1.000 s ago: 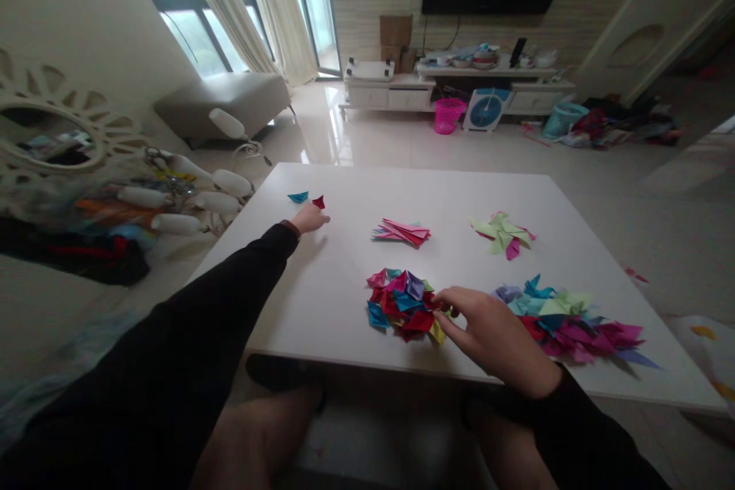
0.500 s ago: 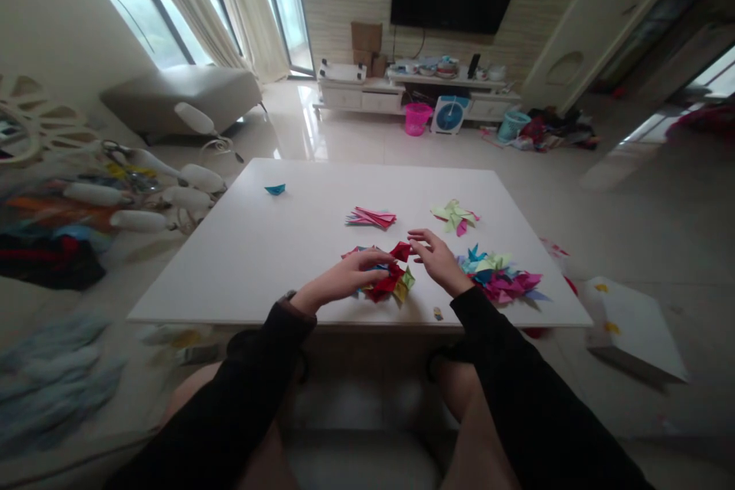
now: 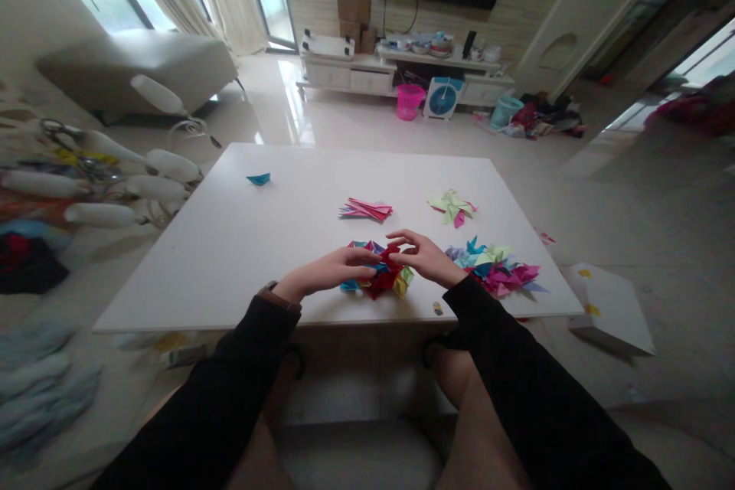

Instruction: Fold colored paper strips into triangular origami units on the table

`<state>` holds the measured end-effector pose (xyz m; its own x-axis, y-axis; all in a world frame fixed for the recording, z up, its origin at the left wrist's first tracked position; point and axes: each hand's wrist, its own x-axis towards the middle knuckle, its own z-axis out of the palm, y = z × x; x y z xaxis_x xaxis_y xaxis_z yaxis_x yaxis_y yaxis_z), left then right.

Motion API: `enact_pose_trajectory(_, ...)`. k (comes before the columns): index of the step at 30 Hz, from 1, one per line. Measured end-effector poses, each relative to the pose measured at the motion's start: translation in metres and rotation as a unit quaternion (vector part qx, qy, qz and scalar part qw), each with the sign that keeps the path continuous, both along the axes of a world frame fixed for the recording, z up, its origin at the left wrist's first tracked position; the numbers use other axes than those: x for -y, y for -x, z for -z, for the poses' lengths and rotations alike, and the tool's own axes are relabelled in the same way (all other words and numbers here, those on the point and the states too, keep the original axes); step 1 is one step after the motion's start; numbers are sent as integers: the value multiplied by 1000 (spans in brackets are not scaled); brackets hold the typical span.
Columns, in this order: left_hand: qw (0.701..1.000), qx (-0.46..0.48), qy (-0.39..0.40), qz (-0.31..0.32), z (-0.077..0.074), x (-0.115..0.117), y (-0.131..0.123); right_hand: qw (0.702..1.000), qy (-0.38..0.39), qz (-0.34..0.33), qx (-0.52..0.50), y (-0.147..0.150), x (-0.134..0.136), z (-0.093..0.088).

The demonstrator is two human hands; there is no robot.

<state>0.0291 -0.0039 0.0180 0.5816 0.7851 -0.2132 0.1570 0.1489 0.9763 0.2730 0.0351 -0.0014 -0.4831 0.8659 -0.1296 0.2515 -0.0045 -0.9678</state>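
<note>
In the head view, my left hand (image 3: 338, 268) reaches over a cluster of folded paper pieces (image 3: 379, 285) in red, yellow, blue and green near the front of the white table. Its fingers are bent against the cluster, with the thumb on the near side. My right hand (image 3: 426, 256) comes in from the right, its fingertips at a red folded paper piece (image 3: 390, 253) on top. The fingers partly hide where they touch. Beside my right wrist lies a heap of folded paper pieces (image 3: 501, 273) in magenta, blue and pale green.
A stack of pink folded strips (image 3: 367, 210) lies beyond my hands. Pale green folded pieces (image 3: 452, 207) rest farther right, a blue folded piece (image 3: 259, 179) at the far left. A small sticker (image 3: 438, 308) is by the front edge of the white table (image 3: 230, 245).
My right hand has moved slightly left, closer to my left hand and over the red piece. The whole view has shifted a little as my head moved.
</note>
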Motion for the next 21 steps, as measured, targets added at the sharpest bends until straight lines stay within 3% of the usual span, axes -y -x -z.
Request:
enact_pose_trajectory(4,1000,16,3,-13,-3,3,1,999,-38,-5,15,4,1,3)
enact_pose_trajectory(10,971,-13,-51,-232,2,1,1,997,-25,64,-31,8,2,6)
enact_pose_trajectory(15,982,19,1,-189,5,1,-9,990,23,92,-103,17,4,3)
enact_pose_trajectory(21,961,58,-12,-269,7,-2,-20,985,44,94,-135,22,8,0)
